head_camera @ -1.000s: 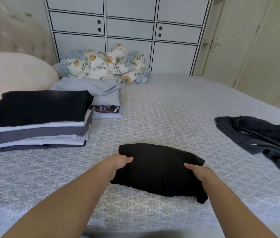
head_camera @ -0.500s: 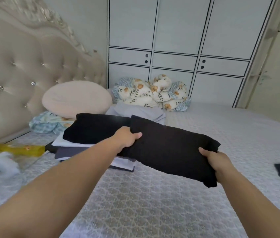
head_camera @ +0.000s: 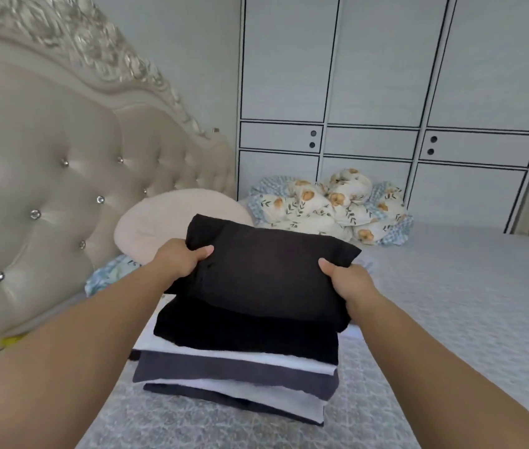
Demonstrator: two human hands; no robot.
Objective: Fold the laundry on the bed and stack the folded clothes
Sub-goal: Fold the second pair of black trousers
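Observation:
A folded black garment (head_camera: 266,270) is held flat over the stack of folded clothes (head_camera: 237,367). My left hand (head_camera: 179,259) grips its left edge, thumb on top. My right hand (head_camera: 346,280) grips its right edge the same way. The garment sits right above the stack's top black layer; I cannot tell whether it rests on it. Below that layer lie white, grey, white and dark pieces. The stack stands on the patterned bed (head_camera: 451,303) near the headboard.
A tufted beige headboard (head_camera: 46,189) rises at the left. A round cream pillow (head_camera: 166,218) and a bundled floral quilt (head_camera: 331,205) lie behind the stack. White wardrobe doors (head_camera: 386,92) fill the back wall. A yellow object (head_camera: 10,340) peeks out at the left.
Both hands lifted the folded black garment off the bed's middle and carried it left to above the stack. The view turned toward the headboard; the dark jacket at the right is out of view.

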